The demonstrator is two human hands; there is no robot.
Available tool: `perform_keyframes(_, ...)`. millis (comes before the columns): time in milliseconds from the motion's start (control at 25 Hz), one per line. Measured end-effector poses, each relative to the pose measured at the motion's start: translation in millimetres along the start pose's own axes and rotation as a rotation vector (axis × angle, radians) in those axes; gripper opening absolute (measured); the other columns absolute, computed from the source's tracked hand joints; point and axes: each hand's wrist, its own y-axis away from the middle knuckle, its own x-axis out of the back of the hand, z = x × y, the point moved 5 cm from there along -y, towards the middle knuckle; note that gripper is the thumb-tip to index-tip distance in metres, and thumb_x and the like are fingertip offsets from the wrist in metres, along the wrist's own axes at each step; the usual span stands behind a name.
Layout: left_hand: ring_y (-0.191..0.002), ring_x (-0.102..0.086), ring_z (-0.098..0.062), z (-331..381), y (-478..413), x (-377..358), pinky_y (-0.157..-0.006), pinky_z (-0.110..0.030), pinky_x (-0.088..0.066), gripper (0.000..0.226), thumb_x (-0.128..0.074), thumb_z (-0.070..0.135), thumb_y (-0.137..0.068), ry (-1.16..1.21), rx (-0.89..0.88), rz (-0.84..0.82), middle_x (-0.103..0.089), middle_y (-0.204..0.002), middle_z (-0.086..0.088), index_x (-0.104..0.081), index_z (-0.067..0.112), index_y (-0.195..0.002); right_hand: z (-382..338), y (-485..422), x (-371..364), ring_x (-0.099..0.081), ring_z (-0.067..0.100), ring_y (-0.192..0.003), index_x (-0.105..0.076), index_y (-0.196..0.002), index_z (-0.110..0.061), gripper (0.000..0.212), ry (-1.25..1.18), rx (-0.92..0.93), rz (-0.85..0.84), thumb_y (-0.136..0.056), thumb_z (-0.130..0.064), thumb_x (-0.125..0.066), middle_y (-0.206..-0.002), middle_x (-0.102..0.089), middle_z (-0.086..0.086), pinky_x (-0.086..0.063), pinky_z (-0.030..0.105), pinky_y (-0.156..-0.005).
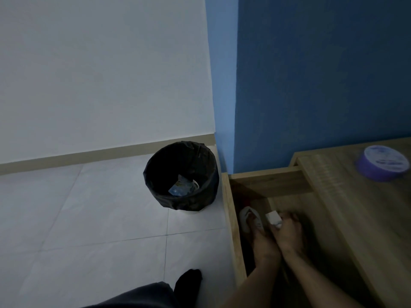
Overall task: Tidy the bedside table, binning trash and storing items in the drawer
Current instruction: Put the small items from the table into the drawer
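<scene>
One white box [271, 217] juts beyond the right grip [289, 233].

Two hands crowd the left side of the open light-wood drawer [231, 230]: the left hand [260, 241] at a grey-white rounded object [244, 221], the right hand [289, 232] pinching a small white box [271, 217]. Bare drawer bottom lies to their right, along the wooden table [355, 207] edge. A round bin lined with a black bag [178, 201] stands open-mouthed on the floor, just left of the drawer.

Bare hands [289, 234], bare forearms [315, 281], dark trousers [142, 294], 1 black sock [189, 282].
</scene>
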Motion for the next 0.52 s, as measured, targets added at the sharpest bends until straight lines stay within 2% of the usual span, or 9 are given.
perform_keyframes(80,-0.13,-0.045,-0.026,12,11,5,-0.107,-0.036,-0.037,0.058,-0.048,0.025,-0.096,-0.085,-0.089,-0.009,-0.041,-0.146,-0.011,-0.018,0.025,-0.146,-5,7,9,-0.053,0.036,-0.11,-0.058,-0.113,0.0,0.034,-0.061,0.007,-0.008,-0.082,-0.013,-0.064,-0.119,-0.055,0.024,-0.042,0.033,-0.086)
perform_keyframes(120,-0.132,-0.043,-0.024,21,19,9,-0.108,-0.036,-0.038,0.061,-0.048,0.026,-0.095,-0.133,-0.131,0.001,-0.037,-0.149,-0.009,-0.015,0.026,-0.147,-8,11,18,-0.053,0.036,-0.111,-0.057,-0.115,0.0,0.035,-0.092,0.006,0.005,-0.084,-0.015,-0.062,-0.12,-0.054,0.023,-0.042,0.033,-0.087)
perform_keyframes(200,-0.136,-0.034,-0.022,45,31,15,-0.11,-0.038,-0.034,0.067,-0.053,0.037,-0.09,-0.265,-0.203,0.09,-0.024,-0.153,-0.006,-0.017,0.027,-0.146,-16,22,50,-0.054,0.034,-0.111,-0.054,-0.119,-0.002,0.035,-0.104,0.031,0.094,-0.085,-0.012,-0.058,-0.121,-0.055,0.021,-0.042,0.035,-0.09)
perform_keyframes(280,-0.143,-0.017,-0.024,76,47,13,-0.115,-0.041,-0.024,0.064,-0.058,0.032,-0.087,-0.387,-0.375,0.15,-0.009,-0.156,-0.006,-0.026,0.025,-0.142,-20,38,84,-0.058,0.031,-0.106,-0.053,-0.122,-0.005,0.036,-0.136,0.086,0.171,-0.085,-0.007,-0.055,-0.117,-0.061,0.019,-0.044,0.036,-0.089)
perform_keyframes(400,-0.143,-0.015,-0.02,107,70,-7,-0.116,-0.036,-0.022,0.046,-0.05,0.02,-0.092,-0.419,-0.608,0.105,-0.012,-0.156,-0.004,-0.036,0.022,-0.135,-17,74,134,-0.061,0.022,-0.08,-0.057,-0.117,-0.004,0.031,-0.259,0.139,0.212,-0.086,-0.002,-0.053,-0.099,-0.068,0.018,-0.043,0.027,-0.067)
perform_keyframes(480,-0.14,-0.021,-0.021,126,84,-23,-0.115,-0.038,-0.026,0.045,-0.05,0.016,-0.09,-0.397,-0.737,0.076,-0.021,-0.152,-0.006,-0.039,0.02,-0.133,-1,91,177,-0.061,0.025,-0.07,-0.064,-0.102,-0.002,0.023,-0.184,0.235,0.486,-0.081,-0.006,-0.056,-0.086,-0.07,0.019,-0.04,0.024,-0.062)
perform_keyframes(520,-0.139,-0.023,-0.021,137,87,-32,-0.115,-0.038,-0.027,0.048,-0.051,0.014,-0.088,-0.378,-0.799,0.056,-0.024,-0.15,-0.007,-0.039,0.021,-0.134,13,94,195,-0.06,0.029,-0.074,-0.065,-0.096,-0.001,0.024,-0.114,0.235,0.606,-0.078,-0.011,-0.054,-0.084,-0.068,0.022,-0.042,0.027,-0.064)
